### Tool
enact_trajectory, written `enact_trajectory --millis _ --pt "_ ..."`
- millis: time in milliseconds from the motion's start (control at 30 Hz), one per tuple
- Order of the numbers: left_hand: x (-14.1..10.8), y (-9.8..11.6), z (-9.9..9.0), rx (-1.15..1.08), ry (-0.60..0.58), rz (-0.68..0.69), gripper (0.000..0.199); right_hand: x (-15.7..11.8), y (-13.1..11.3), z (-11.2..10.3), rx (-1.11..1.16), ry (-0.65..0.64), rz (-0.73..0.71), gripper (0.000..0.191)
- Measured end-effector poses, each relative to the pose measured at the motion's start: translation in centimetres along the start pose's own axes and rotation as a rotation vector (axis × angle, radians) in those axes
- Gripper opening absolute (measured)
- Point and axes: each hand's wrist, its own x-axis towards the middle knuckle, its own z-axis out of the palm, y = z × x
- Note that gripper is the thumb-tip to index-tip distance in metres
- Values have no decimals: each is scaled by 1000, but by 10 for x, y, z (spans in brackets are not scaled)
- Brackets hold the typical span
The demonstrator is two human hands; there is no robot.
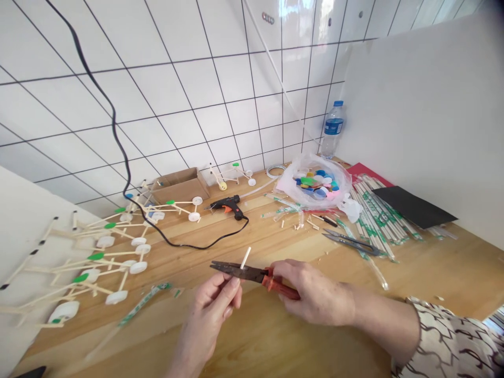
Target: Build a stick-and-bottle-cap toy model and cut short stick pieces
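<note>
The left hand's [212,304] grip pinches the stick [245,257], which leans up from the jaws of the pliers [256,274]; the right hand's [315,294] grip is closed around their handles. Squeezing hard could crush the stick or nip the nearby thumb [235,282]. Beyond, the wooden tabletop [334,352] carries a glue gun [232,206], its cord [197,247] a possible snag, before a white tiled wall [228,79].

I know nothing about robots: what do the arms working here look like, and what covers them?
They are human, not mechanical. The left grip and the right grip are bare hands, nothing worn in sight. The right forearm runs into a loose cream sleeve with dark, wavy, branching lines. No sleeve shows on the left.
</note>
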Motion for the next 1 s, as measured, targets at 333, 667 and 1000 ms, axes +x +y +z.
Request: enact_trajectory --millis 333,667,1000 --pt "-4 1 1 12 3 29 36 -5 -6 6 -91 34 184 22" --pt "-5 4 9 5 -11 -28 36 0 -13 -6 18 -65 48 21" --pt "-10 21 16 -66 -113 -199 33 -2 -17 -28 558 -321 386 18"
